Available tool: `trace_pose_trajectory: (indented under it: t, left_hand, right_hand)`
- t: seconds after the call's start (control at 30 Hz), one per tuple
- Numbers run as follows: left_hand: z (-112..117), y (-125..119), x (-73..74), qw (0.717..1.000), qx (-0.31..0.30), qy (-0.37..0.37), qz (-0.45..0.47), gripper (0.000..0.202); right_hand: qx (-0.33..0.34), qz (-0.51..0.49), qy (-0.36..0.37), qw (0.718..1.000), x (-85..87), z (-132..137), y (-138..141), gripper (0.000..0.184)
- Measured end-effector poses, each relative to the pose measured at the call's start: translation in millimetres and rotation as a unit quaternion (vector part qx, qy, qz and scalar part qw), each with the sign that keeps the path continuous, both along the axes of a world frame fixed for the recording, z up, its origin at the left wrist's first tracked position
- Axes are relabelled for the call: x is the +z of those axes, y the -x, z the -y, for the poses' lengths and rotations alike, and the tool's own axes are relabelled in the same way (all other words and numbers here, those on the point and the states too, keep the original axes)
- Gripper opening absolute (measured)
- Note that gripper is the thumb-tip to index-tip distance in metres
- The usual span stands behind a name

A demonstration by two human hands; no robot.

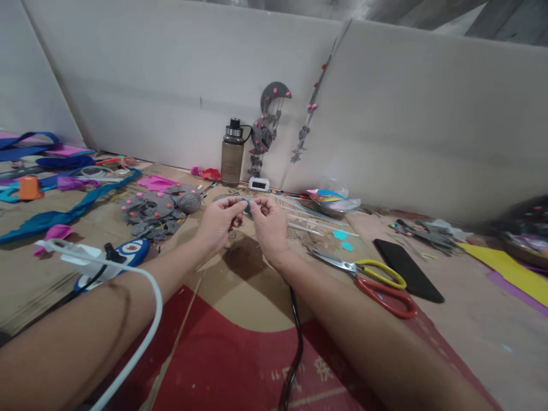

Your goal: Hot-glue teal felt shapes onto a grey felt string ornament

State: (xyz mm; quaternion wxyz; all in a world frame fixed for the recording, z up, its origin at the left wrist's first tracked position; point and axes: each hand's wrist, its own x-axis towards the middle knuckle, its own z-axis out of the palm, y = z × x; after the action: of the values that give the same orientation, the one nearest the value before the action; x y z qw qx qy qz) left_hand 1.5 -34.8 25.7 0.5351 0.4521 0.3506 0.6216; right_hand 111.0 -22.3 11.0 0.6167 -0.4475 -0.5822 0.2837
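My left hand (pixel 219 224) and my right hand (pixel 269 224) meet above the cardboard-covered floor, fingertips pinched together. Between them sits a small teal piece (pixel 246 204), held by both hands; most of it is hidden by the fingers. Two loose teal cut-outs (pixel 342 238) lie on the cardboard to the right of my right hand. Scissors with yellow and red handles (pixel 371 281) lie just right of my right forearm.
A dark water bottle (pixel 232 153), a small white clock (pixel 259 184) and hanging grey felt ornaments (pixel 266 127) stand by the white wall. Grey felt shapes and yarn (pixel 159 209) lie left, a glue gun (pixel 125 254) near my left arm, a black phone (pixel 407 269) right.
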Motion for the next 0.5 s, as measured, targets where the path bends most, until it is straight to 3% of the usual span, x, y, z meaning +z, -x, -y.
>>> trace_pose_trajectory:
  t: [0.23, 0.5]
  left_hand:
    - [-5.7, 0.5, -4.6, 1.0, 0.026, 0.008, 0.002, 0.014]
    - [-3.9, 1.4, 0.3, 0.999, 0.052, 0.006, -0.005, 0.012]
  right_hand:
    - [-0.003, 0.023, -0.011, 1.0, -3.4, 0.4, 2.3, 0.023]
    - [-0.007, 0.083, -0.052, 0.995, -0.6, 5.2, -2.9, 0.016]
